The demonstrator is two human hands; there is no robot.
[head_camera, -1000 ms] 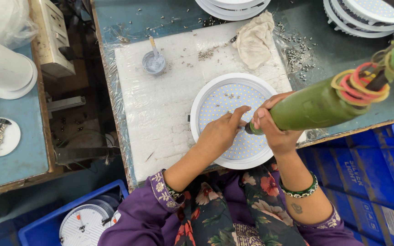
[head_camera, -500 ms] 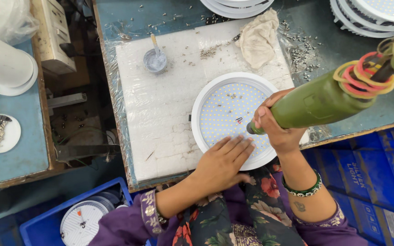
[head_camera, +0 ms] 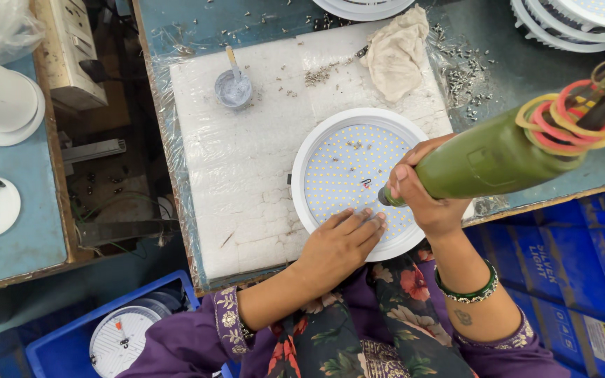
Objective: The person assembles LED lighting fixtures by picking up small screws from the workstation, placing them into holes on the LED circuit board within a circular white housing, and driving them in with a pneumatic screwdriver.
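The round white LED panel light, a shallow plastic dish with a smooth raised rim and a flat face dotted with rows of tiny yellow diodes, lies on a white foam pad wrapped in clear film on the desk. A few small loose metal screws rest on the dotted face. The left hand lies flat, fingers stretched out and pressing the near rim of the light; its grip is open, holding nothing. The right hand has its grip closed around the nose of a green cylindrical electric screwdriver, whose tip stands on the diode face just beside the left fingertips. Coloured rubber bands ring the tool's far end. Beyond the light, a crumpled beige cloth sits on the pad's far corner, with scattered small screws beside it on the blue-green desk. A small grey cup of pale paste with a stick in it stands on the pad's left part. Stacked white round housings sit at the far right edge.
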